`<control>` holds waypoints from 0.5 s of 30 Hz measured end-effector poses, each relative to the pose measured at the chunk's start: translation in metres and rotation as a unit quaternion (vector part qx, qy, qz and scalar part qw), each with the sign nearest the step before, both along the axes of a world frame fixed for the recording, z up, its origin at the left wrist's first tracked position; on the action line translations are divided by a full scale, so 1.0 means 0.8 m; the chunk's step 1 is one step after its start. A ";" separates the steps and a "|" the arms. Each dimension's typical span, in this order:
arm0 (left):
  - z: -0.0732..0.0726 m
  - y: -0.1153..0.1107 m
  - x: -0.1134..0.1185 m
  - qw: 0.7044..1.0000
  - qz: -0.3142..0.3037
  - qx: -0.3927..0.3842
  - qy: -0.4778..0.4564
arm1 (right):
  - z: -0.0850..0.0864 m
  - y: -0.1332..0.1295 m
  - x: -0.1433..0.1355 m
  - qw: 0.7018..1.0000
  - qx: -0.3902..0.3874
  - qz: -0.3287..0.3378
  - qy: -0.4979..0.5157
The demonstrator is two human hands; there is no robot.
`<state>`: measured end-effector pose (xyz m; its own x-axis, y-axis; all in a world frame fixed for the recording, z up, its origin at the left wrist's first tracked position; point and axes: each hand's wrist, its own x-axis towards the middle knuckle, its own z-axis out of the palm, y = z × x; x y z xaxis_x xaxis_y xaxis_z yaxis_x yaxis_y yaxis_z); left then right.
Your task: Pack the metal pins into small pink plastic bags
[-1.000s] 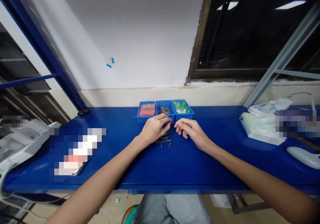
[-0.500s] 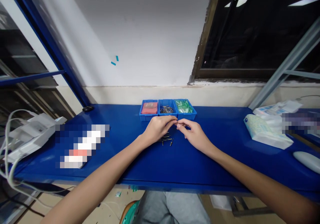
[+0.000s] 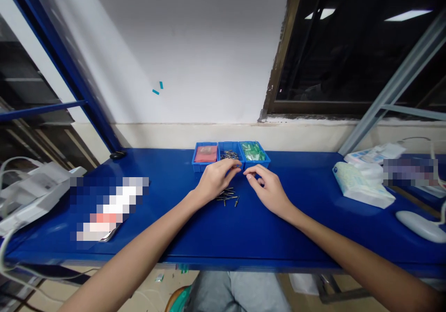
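Above the blue table, in the head view, my left hand (image 3: 216,177) is closed with thumb and fingers brought together. Whatever its fingertips hold, if anything, is too small to make out. My right hand (image 3: 270,187) faces it a short gap away, thumb and forefinger pinched; I cannot see what lies between them. Beneath my left hand and partly covered by it lies a loose pile of thin metal pins (image 3: 228,194) with pointed ends. Just behind the hands stands a blue bin of similar metal pieces (image 3: 230,155).
Flanking that bin are a blue bin with a pink packet (image 3: 206,155) and one with green-and-clear packets (image 3: 253,151). On the right are a tissue pack (image 3: 364,186) and a white rounded device (image 3: 420,225). White cabled equipment (image 3: 42,198) and a blurred-out flat item (image 3: 113,209) occupy the left.
My fingertips were touching and are now a little apart. The whole view has shifted slightly, while the bins and the pin pile look the same.
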<state>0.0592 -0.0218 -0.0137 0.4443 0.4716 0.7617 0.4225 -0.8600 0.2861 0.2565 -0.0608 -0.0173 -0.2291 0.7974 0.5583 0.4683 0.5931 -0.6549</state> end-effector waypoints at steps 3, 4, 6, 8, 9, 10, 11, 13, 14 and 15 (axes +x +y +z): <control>0.001 0.002 0.001 0.999 0.012 -0.034 -0.012 | -0.007 0.005 0.000 1.000 -0.021 0.006 -0.015; 0.002 0.001 0.002 0.999 0.008 -0.045 -0.012 | -0.009 0.006 -0.001 0.999 -0.027 0.009 -0.018; 0.006 -0.002 0.005 0.997 -0.005 -0.075 -0.026 | -0.013 0.007 -0.003 0.999 -0.039 0.012 -0.019; 0.009 -0.004 0.008 0.990 -0.021 -0.130 -0.058 | -0.015 0.006 -0.005 0.998 -0.053 0.016 -0.013; 0.010 -0.005 0.009 0.983 -0.031 -0.163 -0.082 | -0.015 0.006 -0.006 0.998 -0.059 0.018 -0.009; 0.011 -0.005 0.010 0.973 -0.045 -0.198 -0.107 | -0.015 0.005 -0.006 0.998 -0.063 0.020 -0.008; 0.011 -0.005 0.010 0.962 -0.064 -0.231 -0.130 | -0.014 0.004 -0.007 0.998 -0.064 0.024 -0.010; 0.011 -0.002 0.009 0.937 -0.107 -0.291 -0.161 | -0.009 0.002 -0.007 0.997 -0.060 0.032 -0.018; 0.011 0.000 0.008 0.925 -0.126 -0.317 -0.170 | -0.006 0.001 -0.007 0.998 -0.056 0.032 -0.023; 0.010 0.002 0.006 0.914 -0.139 -0.339 -0.172 | -0.004 0.001 -0.006 0.998 -0.052 0.027 -0.028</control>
